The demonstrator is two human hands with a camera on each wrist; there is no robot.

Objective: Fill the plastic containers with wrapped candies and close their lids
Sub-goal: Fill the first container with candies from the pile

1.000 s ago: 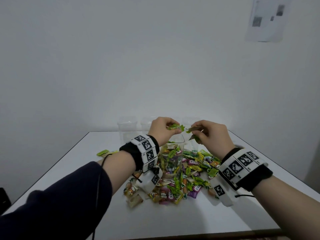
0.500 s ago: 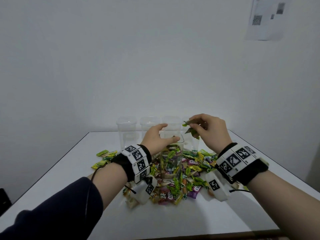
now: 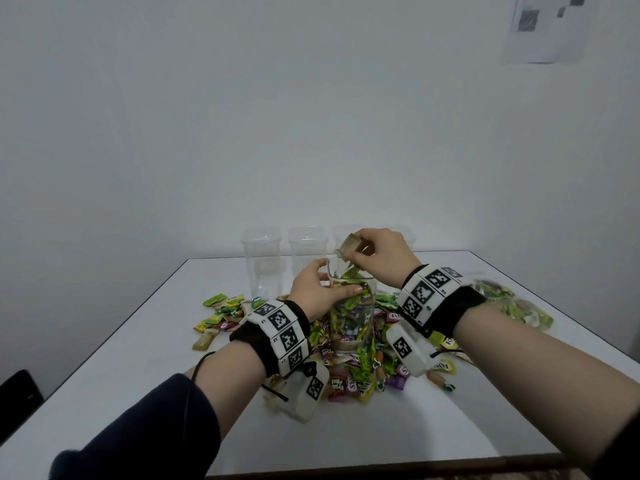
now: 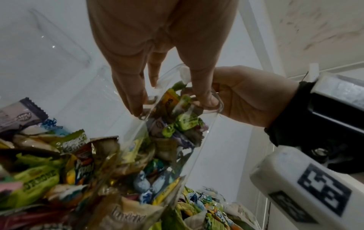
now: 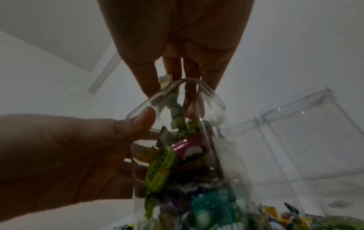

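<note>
A tall clear plastic container (image 3: 351, 320), mostly full of wrapped candies, stands without a lid in a loose candy pile (image 3: 349, 372). My left hand (image 3: 327, 285) grips its upper rim, thumb on the near side and fingers on the far side; the left wrist view shows the fingers (image 4: 135, 101) on the rim (image 4: 216, 109). My right hand (image 3: 355, 263) hovers at the mouth, pinching a tan-wrapped candy (image 3: 350, 244) and green ones (image 3: 351, 273). In the right wrist view its fingertips (image 5: 190, 109) reach into the container (image 5: 197, 155) beside my left thumb (image 5: 140, 123).
Several empty clear containers (image 3: 263, 261) stand in a row at the back of the white table (image 3: 346, 438). More candies (image 3: 216, 317) lie scattered to the left. A clear bag of green candies (image 3: 512, 306) sits at the right. A dark chair (image 3: 17, 396) is beyond the left edge.
My left hand let go of a green candy, came down and took hold of the container's rim. My right hand moved left with its candies to the container's mouth.
</note>
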